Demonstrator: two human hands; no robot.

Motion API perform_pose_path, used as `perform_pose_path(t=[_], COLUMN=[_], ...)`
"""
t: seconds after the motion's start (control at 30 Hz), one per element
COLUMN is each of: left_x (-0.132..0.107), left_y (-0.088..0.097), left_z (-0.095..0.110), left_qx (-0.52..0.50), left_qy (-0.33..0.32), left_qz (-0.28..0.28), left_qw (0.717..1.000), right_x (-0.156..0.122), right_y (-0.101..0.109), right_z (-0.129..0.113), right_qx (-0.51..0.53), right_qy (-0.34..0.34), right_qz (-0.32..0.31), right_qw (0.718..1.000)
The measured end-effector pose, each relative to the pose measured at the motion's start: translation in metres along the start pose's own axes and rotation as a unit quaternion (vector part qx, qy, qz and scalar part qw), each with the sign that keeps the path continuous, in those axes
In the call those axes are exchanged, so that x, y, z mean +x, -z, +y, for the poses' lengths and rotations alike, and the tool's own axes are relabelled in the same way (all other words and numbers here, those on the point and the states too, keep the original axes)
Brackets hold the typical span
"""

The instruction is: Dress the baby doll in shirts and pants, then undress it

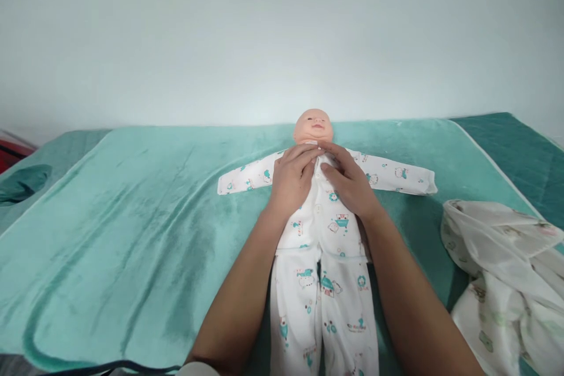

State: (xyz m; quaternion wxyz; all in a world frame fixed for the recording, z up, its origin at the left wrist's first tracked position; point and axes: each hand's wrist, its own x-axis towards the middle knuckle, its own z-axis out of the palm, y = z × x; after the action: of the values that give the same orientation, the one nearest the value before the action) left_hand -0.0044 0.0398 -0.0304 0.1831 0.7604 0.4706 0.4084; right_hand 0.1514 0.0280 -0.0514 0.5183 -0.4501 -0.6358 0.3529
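Note:
A baby doll (314,125) lies on its back on a teal blanket (145,211), head away from me. It wears a white printed sleepsuit (324,229) with sleeves spread out to both sides. My left hand (294,176) and my right hand (348,179) rest on the doll's chest just below the neck. The fingers of both hands are curled and pinch the sleepsuit's front edges at the collar, thumbs meeting at the middle.
A crumpled white printed cloth (506,270) lies at the right on the blanket. A darker green cover (520,153) shows beyond the blanket's right edge. A dark green item (22,182) and something red (11,153) sit at the far left. A pale wall stands behind.

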Motion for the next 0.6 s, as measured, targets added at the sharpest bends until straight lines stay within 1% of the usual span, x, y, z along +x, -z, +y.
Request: perform_pose_path(t=[0.13,0.27,0.47,0.6], left_x=[-0.0011,-0.0014,-0.0028,-0.0035], left_y=[-0.0004,0.001,0.0041,0.0037], left_z=[-0.0028,-0.0045,-0.0026,-0.003], left_qx=[-0.006,0.001,0.021,0.014], left_qy=[-0.026,-0.051,-0.052,-0.055], left_qz=[0.0,-0.013,-0.039,-0.037], left_qw=[1.0,0.999,0.998,0.998], right_x=[0.0002,0.0002,0.0007,0.0005], right_y=[-0.0001,0.0005,0.0009,-0.0009], right_z=[-0.0012,-0.0033,-0.0037,-0.003], right_qx=[-0.008,-0.044,-0.069,-0.065], right_qy=[-0.006,-0.014,0.01,0.019], right_qz=[-0.001,-0.002,-0.005,0.011], right_qw=[1.0,0.999,0.998,0.998])
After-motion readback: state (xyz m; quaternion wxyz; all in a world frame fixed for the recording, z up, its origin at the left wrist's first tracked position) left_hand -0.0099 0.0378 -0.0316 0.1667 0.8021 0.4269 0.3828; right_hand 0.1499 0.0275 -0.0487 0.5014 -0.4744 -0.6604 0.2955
